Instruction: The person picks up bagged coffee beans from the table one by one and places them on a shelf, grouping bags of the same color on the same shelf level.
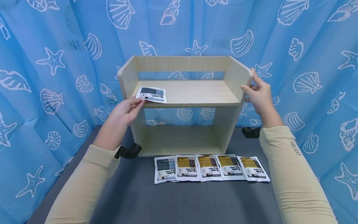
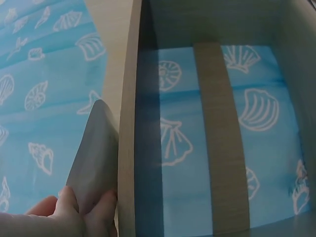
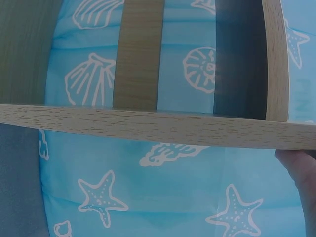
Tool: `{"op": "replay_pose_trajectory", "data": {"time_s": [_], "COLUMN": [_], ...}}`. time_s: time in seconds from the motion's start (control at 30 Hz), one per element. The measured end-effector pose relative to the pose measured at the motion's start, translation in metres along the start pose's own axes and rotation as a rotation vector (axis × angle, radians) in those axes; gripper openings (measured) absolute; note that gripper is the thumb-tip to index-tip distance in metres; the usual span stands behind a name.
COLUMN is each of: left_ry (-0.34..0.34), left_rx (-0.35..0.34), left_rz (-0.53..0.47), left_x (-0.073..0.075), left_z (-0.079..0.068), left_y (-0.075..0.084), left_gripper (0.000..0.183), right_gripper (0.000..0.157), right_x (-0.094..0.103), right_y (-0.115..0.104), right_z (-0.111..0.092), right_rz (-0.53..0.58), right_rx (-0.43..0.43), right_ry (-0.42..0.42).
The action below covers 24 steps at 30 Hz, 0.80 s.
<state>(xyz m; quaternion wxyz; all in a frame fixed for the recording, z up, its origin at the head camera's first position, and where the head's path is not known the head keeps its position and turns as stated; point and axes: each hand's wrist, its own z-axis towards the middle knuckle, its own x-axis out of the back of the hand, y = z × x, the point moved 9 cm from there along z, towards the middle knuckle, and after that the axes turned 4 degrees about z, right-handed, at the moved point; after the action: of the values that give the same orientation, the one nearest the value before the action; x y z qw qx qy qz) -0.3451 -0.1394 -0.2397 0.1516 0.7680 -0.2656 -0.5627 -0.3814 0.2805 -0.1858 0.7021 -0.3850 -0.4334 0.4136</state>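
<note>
The left hand (image 1: 126, 112) pinches the pouch (image 1: 152, 94) by its near left corner, thumb and fingers together on it, so nearly all of it lies to the far right of the grip, over the left end of the upper shelf (image 1: 195, 91). From the head it looks longer left to right, but it is seen aslant, so its true long axis is hard to judge. The left hand is much the nearer; the right hand (image 1: 258, 95) grips the near edge of the right panel (image 1: 237, 73), well apart from it. The head view gives the printed face and a row of five more pouches (image 1: 209, 168) below; the left wrist alone shows the plain underside, bowed, just beside the board's near edge. Whether it touches the board, I cannot tell.
</note>
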Motion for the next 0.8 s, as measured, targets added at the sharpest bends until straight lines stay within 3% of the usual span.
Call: {"op": "replay_pose_trajectory", "data": {"time_s": [0.2,0.4,0.63,0.8], "left_ry": [-0.001,0.056,0.109,0.135], "left_rx": [-0.023,-0.069,-0.075,-0.067], "left_rz": [-0.004,0.107,0.221,0.224], "left_x": [-0.006,-0.008,-0.006,-0.008], "left_z": [0.002,0.009,0.017,0.024], "left_y": [0.002,0.009,0.012,0.01], "left_gripper": [0.065,0.07,0.065,0.062], "right_gripper": [0.066,0.066,0.067,0.068], "right_x": [0.0,-0.001,-0.002,0.0], "right_y": [0.0,0.0,0.001,0.002], "right_z": [0.0,0.0,0.0,0.0], "right_rz": [0.01,0.019,0.038,0.046], "right_rx": [0.005,0.003,-0.001,0.001], "right_ry": [0.002,0.001,-0.009,-0.008]}}
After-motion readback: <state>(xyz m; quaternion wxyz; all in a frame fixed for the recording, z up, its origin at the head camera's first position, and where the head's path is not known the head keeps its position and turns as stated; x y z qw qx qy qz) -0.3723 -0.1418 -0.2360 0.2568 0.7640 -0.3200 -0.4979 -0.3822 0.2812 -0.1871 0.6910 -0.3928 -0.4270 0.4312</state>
